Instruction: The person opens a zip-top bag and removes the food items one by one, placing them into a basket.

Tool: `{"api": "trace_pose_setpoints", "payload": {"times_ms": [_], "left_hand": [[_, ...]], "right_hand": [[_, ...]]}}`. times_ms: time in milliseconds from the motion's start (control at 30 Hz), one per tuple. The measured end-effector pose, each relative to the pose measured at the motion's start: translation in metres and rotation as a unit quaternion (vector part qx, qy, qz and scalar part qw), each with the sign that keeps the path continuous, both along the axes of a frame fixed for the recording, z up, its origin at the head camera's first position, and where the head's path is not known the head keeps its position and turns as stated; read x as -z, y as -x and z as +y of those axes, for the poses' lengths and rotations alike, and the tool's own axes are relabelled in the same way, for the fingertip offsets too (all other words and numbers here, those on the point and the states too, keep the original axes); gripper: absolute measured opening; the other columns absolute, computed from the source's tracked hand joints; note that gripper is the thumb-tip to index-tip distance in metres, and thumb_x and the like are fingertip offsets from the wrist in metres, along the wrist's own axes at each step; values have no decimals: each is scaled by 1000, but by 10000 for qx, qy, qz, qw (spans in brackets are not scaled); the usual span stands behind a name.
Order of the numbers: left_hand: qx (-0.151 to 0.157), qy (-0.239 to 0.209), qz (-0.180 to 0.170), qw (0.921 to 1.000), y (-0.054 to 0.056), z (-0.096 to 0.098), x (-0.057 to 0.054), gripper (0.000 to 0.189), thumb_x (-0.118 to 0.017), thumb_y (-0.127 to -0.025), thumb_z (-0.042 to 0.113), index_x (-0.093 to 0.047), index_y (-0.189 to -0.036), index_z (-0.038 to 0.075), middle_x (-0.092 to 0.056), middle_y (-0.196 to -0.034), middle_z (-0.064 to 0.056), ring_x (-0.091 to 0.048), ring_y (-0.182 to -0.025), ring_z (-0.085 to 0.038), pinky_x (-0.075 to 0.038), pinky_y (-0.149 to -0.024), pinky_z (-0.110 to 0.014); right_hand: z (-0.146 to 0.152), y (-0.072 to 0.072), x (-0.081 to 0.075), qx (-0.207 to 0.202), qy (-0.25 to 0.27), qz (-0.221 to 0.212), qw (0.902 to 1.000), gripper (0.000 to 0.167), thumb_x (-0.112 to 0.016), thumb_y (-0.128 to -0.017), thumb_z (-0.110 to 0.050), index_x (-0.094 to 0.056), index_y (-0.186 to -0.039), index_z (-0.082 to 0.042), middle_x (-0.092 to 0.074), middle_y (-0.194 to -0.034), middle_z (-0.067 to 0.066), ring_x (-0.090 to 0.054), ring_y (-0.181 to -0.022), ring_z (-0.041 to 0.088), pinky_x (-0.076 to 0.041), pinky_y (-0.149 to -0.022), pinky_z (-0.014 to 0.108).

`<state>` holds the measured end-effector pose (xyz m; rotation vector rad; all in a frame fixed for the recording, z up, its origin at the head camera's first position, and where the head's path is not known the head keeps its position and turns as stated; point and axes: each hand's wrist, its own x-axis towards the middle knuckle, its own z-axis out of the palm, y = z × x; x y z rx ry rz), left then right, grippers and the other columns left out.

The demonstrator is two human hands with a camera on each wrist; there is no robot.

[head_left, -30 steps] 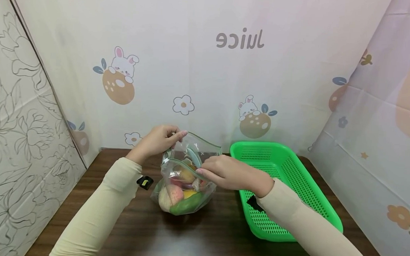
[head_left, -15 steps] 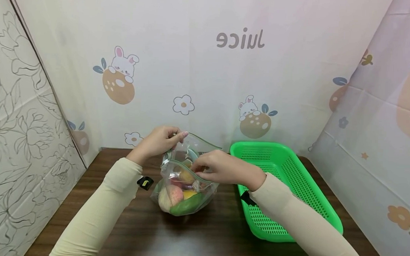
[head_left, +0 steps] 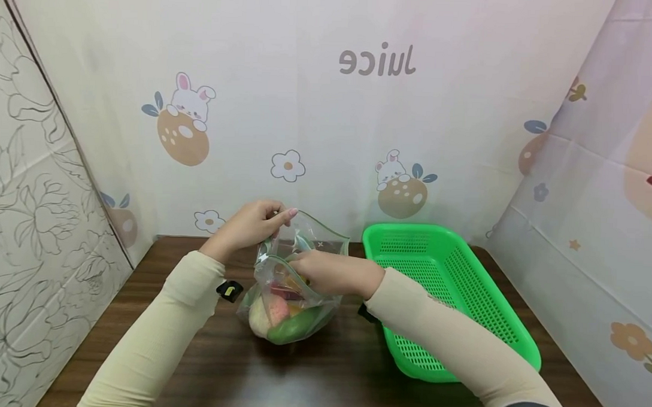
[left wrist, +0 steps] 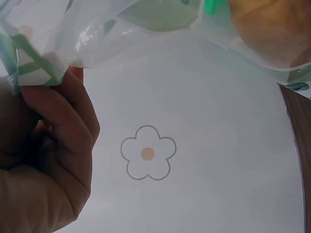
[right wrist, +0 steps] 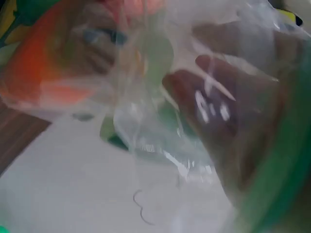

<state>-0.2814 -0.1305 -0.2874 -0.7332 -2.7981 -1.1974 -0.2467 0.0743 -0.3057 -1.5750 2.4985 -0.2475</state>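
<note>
A clear zip bag (head_left: pixel 333 230) with a green seal strip stands on the table, its mouth spread. Through the plastic I see a cream-and-pink peach-like fruit (head_left: pixel 268 315), a green mango-like fruit (head_left: pixel 293 327) and a red item (head_left: pixel 286 290). My left hand (head_left: pixel 252 225) pinches the bag's rim at the back left; its curled fingers (left wrist: pixel 73 111) show in the left wrist view. My right hand (head_left: pixel 336 274) reaches into the mouth, fingertips hidden from the head view. In the blurred right wrist view, that hand (right wrist: pixel 218 111) has fairly straight fingers behind the plastic, with nothing visible between them.
A green perforated basket (head_left: pixel 495 296) stands right of the bag, beneath my right forearm. The brown wooden table (head_left: pixel 212 367) is bordered by printed curtains (head_left: pixel 329 120) at the back and sides. A black wrist camera (head_left: pixel 229 290) sits at my left wrist.
My right hand has gone from the bag's right rim leftward and down into its mouth. The left hand keeps its pinch on the rim.
</note>
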Motion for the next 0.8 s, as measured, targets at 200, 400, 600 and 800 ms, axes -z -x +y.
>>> {"api": "trace_pose_setpoints", "payload": {"times_ms": [200,400,600,800], "left_hand": [[-4,30,25,10000,-1,-1,-1,41,-51,-104,48,-68,-90,13,-57,-65,-4,-47,-56,-20,-45,-58,-36],[15,30,76,10000,-1,-4,1,41,-50,-104,48,-70,-92,14,-57,-64,-4,-47,-54,-20,-44,-56,-37],[64,8,92,9999,0,-5,2,42,-50,-104,47,-71,-94,13,-57,-64,-4,-46,-54,-19,-44,-56,-36],[57,6,78,10000,0,-6,4,43,-50,-104,47,-72,-95,12,-58,-65,-4,-47,-56,-20,-45,-57,-37]], "right_hand": [[-12,8,10,436,-364,-232,9981,16,-64,-99,-9,-68,-114,-15,-64,-110,-2,-57,-98,8,-47,-87,24],[-19,11,19,801,-516,20,9954,22,-57,-103,-7,-65,-123,-13,-61,-123,5,-59,-107,14,-48,-89,26],[-24,10,24,1203,-610,374,9901,27,-57,-103,-6,-59,-130,-6,-57,-128,8,-62,-105,17,-50,-84,27],[-28,14,33,1303,-785,832,9848,29,-52,-105,-6,-59,-133,-9,-55,-133,8,-62,-105,22,-53,-82,32]]}}
